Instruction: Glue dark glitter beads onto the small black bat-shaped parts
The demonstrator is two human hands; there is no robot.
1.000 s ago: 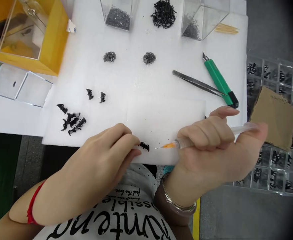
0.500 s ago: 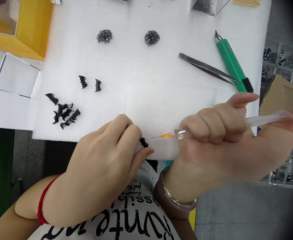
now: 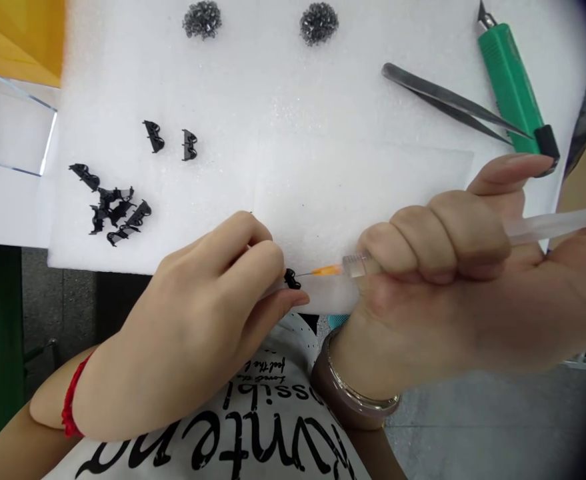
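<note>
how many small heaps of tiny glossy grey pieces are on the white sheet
2: the left heap near the top edge, left of centre; the right heap, slightly right of centre. Others could lie out of view.

We wear a red cord bracelet (image 3: 71,400) on the left wrist (image 3: 93,393), a silvery bangle (image 3: 345,387) and thicker brownish bangle (image 3: 365,420) on the right, and a white shirt (image 3: 253,410) with black lettering (image 3: 207,433).

Grey tweezers (image 3: 450,99) overlapping green cutter (image 3: 513,80)
</note>
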